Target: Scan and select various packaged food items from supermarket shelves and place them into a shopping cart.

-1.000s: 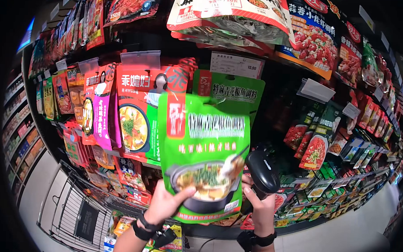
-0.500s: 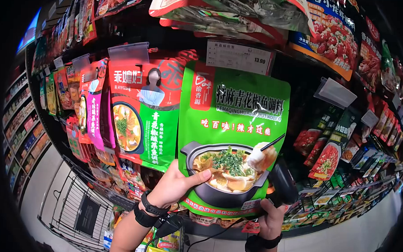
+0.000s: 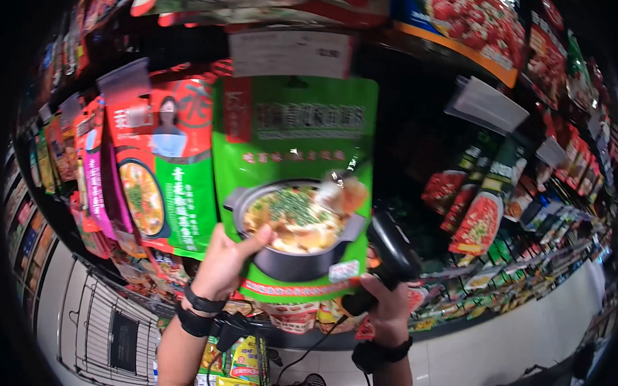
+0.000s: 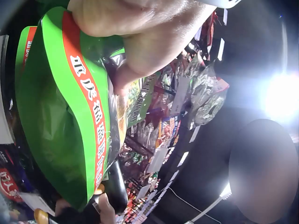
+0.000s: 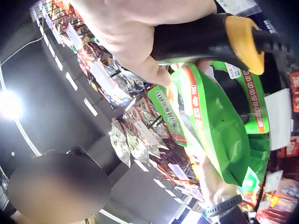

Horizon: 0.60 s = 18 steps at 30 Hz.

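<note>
A green pouch (image 3: 304, 148) with a picture of a fish pot stands upright before the shelf. The left hand (image 3: 226, 261) grips its lower left side, thumb on the front; the left wrist view shows this hand (image 4: 140, 32) above the pouch's bottom edge (image 4: 88, 107). At the lower right corner, the right hand (image 3: 387, 304) holds a black scanner (image 3: 392, 250) and touches the pouch. In the right wrist view the right hand (image 5: 135, 37) wraps the scanner's handle (image 5: 196, 39), its fingertips at the pouch (image 5: 219, 126).
Red and green pouches (image 3: 180, 168) hang at the left, beside a price tag (image 3: 290, 54). Dark packets (image 3: 482, 213) hang at the right. A wire cart (image 3: 107, 322) stands lower left, with packets (image 3: 238, 367) near the left forearm. A cable (image 3: 310, 349) hangs between the forearms.
The pouch first came up nearer the camera, then shifted left and lower in view with both hands. The shelf has also shifted left and upward in view. Both hands kept their hold.
</note>
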{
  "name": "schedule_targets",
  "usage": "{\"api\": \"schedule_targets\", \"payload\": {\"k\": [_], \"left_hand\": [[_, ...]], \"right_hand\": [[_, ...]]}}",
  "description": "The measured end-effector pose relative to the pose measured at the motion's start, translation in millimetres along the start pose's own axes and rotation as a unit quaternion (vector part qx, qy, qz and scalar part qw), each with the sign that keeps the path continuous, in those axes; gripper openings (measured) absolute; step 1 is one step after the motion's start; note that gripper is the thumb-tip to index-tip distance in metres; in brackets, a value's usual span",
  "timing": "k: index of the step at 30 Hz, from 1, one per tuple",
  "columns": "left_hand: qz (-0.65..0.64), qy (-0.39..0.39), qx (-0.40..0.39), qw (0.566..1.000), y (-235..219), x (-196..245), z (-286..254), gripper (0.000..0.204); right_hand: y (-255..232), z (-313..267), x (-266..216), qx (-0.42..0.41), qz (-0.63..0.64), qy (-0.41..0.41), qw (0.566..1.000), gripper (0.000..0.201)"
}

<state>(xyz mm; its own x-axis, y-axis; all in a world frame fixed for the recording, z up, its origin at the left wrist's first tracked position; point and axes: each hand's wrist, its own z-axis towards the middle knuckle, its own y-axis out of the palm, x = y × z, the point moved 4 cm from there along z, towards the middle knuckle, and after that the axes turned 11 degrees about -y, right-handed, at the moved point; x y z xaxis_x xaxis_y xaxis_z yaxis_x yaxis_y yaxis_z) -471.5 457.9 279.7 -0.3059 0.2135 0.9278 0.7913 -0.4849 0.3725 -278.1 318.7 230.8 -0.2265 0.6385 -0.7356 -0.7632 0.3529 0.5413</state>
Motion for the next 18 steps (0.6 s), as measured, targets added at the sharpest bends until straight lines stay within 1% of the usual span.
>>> {"api": "schedule_targets", "payload": {"k": [2,4,5,6,8,9,11,12,14,15,16,18], "left_hand": [[0.043,0.022,0.056,0.997,-15,4,12,0.039],[0.122,0.071,0.042,0.989,-10,9,23,0.035],[0.125,0.092,0.043,0.987,-11,10,27,0.032],[0.133,0.088,0.047,0.986,-12,13,30,0.032],[0.171,0.113,0.074,0.976,-17,14,37,0.028],[0.172,0.111,0.077,0.976,-19,12,40,0.028],[0.172,0.133,0.097,0.971,-23,11,46,0.027],[0.172,0.164,0.101,0.966,-24,11,51,0.024],[0.183,0.164,0.122,0.962,-23,12,57,0.021],[0.167,0.184,0.113,0.962,-25,12,62,0.020],[0.190,0.180,0.126,0.957,-28,11,63,0.022],[0.191,0.166,0.126,0.959,-27,8,57,0.030]], "right_hand": [[-2,8,19,-0.047,-0.001,0.021,0.999,0.049],[-3,10,19,-0.034,-0.004,0.025,0.999,0.045],[1,8,20,-0.026,0.002,0.040,0.999,0.047],[6,8,20,-0.024,0.003,0.041,0.999,0.047],[15,8,18,-0.038,-0.012,0.017,0.999,0.048],[14,8,21,-0.058,-0.033,0.021,0.998,0.052],[16,2,20,-0.052,-0.016,0.029,0.998,0.054],[17,0,18,-0.047,-0.002,0.035,0.998,0.055],[19,-7,14,-0.055,-0.001,0.034,0.998,0.057],[19,-9,12,-0.064,-0.001,0.029,0.998,0.058],[18,-14,12,-0.068,-0.001,0.031,0.997,0.058],[11,-28,15,-0.080,-0.015,0.046,0.996,0.058]]}}
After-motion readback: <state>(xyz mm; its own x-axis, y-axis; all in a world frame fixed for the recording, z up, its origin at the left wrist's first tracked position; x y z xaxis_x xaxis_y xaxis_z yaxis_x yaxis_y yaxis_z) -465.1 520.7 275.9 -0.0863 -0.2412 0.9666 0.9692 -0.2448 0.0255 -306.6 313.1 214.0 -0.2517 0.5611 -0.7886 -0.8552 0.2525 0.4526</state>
